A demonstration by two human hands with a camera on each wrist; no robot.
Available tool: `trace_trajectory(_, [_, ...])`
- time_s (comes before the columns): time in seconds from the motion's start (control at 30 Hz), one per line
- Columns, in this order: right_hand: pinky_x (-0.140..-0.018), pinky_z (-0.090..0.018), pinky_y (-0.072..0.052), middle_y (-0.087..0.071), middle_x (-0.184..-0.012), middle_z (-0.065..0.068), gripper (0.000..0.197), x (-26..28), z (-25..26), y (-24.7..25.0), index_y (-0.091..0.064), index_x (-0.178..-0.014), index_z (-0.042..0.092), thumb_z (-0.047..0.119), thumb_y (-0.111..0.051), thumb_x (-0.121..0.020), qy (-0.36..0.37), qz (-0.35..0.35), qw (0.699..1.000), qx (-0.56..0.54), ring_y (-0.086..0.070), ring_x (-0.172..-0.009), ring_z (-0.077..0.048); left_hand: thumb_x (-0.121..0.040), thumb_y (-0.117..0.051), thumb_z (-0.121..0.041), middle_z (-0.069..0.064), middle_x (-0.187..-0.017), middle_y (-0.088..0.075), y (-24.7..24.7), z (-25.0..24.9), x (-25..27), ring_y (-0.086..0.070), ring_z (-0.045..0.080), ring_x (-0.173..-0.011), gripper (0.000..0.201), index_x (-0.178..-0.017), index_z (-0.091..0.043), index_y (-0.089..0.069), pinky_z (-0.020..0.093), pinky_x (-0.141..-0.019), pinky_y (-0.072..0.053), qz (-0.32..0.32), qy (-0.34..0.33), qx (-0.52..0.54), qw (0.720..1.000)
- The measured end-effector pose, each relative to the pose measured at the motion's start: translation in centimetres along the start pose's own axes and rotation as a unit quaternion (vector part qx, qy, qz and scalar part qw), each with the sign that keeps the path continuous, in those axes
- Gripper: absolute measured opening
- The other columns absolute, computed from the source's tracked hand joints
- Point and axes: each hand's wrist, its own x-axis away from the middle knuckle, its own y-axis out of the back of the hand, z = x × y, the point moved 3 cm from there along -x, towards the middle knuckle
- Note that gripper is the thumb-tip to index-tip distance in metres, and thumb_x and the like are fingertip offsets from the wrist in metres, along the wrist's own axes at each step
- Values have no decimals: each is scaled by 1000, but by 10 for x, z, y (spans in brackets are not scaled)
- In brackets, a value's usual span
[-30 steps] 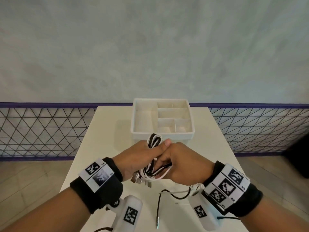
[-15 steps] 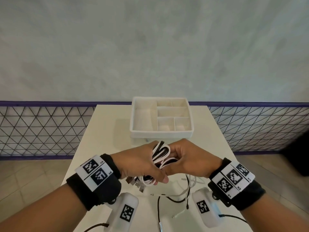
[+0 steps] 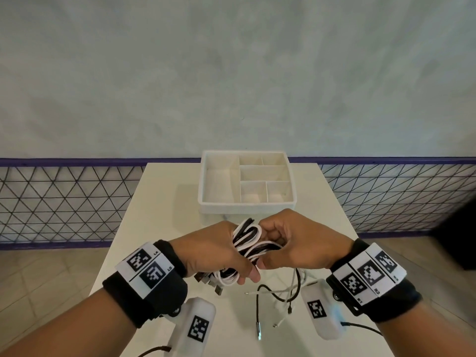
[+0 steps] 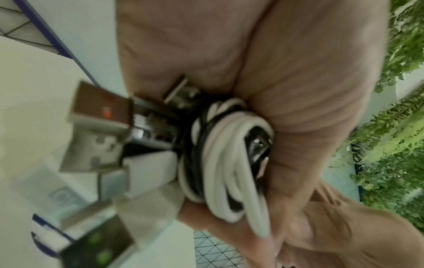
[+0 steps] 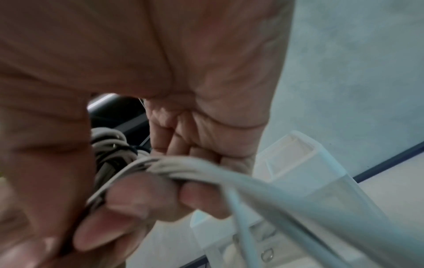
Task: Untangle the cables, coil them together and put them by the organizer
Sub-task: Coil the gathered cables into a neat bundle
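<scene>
Grey plaster wall (image 3: 231, 73) and a band of black diamond mesh (image 3: 64, 202) form the background; in front of them stands a pale table (image 3: 164, 202), on whose far half rests a white compartmented organizer (image 3: 247, 205). Nearer the viewer, above the table, the left hand (image 3: 219, 251) curls its fingers round the coil of black and white cables (image 3: 248, 240), with the USB plugs (image 3: 206, 279) projecting from the heel side of the fist. The right hand (image 3: 296, 243) pinches the strands that feed into the coil between thumb and curled fingers; the right wrist view shows those strands running out past the fingertips. Loose cable tails (image 3: 280, 295) hang from the right hand and trail onto the table, their small connectors lying near its front edge. The coil's long axis runs roughly fore-and-aft, pointing toward the organizer, which lies directly ahead of both hands and close to them. Winding appears unfinished, since the loose tails remain outside the coil.
</scene>
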Motion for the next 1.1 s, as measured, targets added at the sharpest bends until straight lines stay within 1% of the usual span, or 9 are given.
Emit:
trace_trajectory(0.1, [-64,-26,-50,-77,-80,-5,11,0,0,0,-73,-87,7,10,-81,-80,12,-26,1000,-3,-65,-67,-13,-78,-78,-12,11,-79,-75,0,0,0,-65,17,-67,13,-87,-4,-73,33,-69,-54,2,10,7,1000])
trace_trajectory(0.27, [-66,-36,-55,-76,-82,-9,9,-5,1,-2,-74,-89,5,4,-78,-80,50,-85,995,-36,-66,-69,-17,-79,-79,-18,3,-66,-61,-6,-2,-8,-58,18,-63,14,-78,-12,-67,30,-66,-48,-54,4,23,998])
trace_trajectory(0.4, [-59,-28,-46,-67,-70,-19,22,0,-11,15,-74,-103,13,12,-79,-81,34,-169,972,-162,-53,-57,-19,-86,-74,-11,0,-56,-54,5,-1,0,-52,13,-48,8,-90,-5,-70,24,-50,-46,-88,-18,179,980])
trace_trajectory(0.57, [-54,-35,-24,-37,-62,-5,24,-1,-11,3,-77,-108,16,11,-54,-100,116,-251,940,-200,-26,-56,-30,-78,-77,-28,0,-54,-45,11,0,-1,-48,15,-48,22,-71,-14,-61,30,-57,-43,-152,-87,379,909])
trace_trajectory(0.63, [-54,-26,-27,-43,-60,11,33,-2,4,-14,-74,-113,30,11,-49,-103,162,-276,935,-151,-34,-53,-16,-70,-83,-35,0,-55,-49,7,-1,-4,-50,15,-51,30,-67,-15,-61,32,-60,-44,-198,-101,368,903])
trace_trajectory(0.7, [-58,-16,-38,-55,-68,12,27,-3,16,-27,-71,-109,23,9,-47,-104,200,-298,930,-75,-46,-57,-5,-60,-88,-42,5,-59,-55,2,-5,-5,-54,17,-54,41,-75,-11,-65,30,-56,-48,-222,-111,359,900])
trace_trajectory(0.83, [-71,-27,-55,-50,-104,-8,19,-6,22,-50,-64,-104,5,4,-45,-101,209,-295,931,53,-58,-84,-14,-72,-80,-36,4,-65,-69,-5,-13,-5,-68,17,-59,32,-87,-8,-75,23,-47,-50,-239,-90,396,882])
trace_trajectory(0.97, [-65,-34,-56,-39,-125,1,30,-5,20,-58,-55,-129,13,15,-41,-102,189,-238,942,142,-61,-82,-15,-84,-74,-35,9,-70,-68,-5,-6,-5,-68,17,-59,27,-81,-8,-72,23,-43,-47,-310,-48,432,846])
trace_trajectory(1.1, [-74,-19,-52,-36,-142,11,60,8,7,-47,-39,-147,29,22,-64,-94,167,-237,949,122,-60,-84,-1,-87,-72,-27,3,-57,-58,15,-1,-2,-60,18,-52,22,-76,-10,-65,27,-52,-52,-345,-59,533,770])
